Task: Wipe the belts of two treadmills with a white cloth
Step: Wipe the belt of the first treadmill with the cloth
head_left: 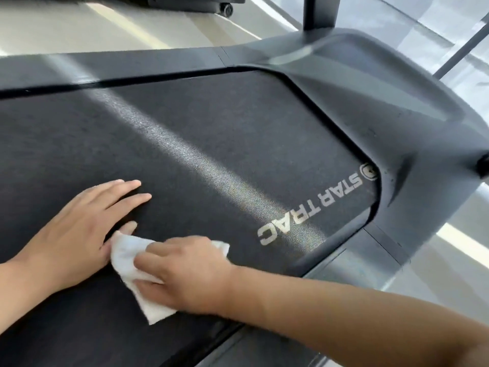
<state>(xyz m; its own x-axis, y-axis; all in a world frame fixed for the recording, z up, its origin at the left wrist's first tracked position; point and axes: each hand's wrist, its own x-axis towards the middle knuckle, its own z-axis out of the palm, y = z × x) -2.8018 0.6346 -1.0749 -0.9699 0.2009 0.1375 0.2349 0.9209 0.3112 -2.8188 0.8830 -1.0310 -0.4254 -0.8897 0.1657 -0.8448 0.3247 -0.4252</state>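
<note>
A black treadmill belt [211,144] with white "STAR TRAC" lettering fills most of the view. My right hand [185,274] presses a crumpled white cloth [129,263] flat on the belt near its close edge. Part of the cloth sticks out below and beyond the fingers. My left hand [79,229] lies flat on the belt just left of the cloth, fingers spread, thumb touching the cloth's edge.
The grey motor hood [383,83] curves around the belt's right end, with a dark upright post [320,11] rising from it. Grey side rails [105,64] run along the far and near edges. The wheeled base of another machine [225,7] stands on the pale floor beyond.
</note>
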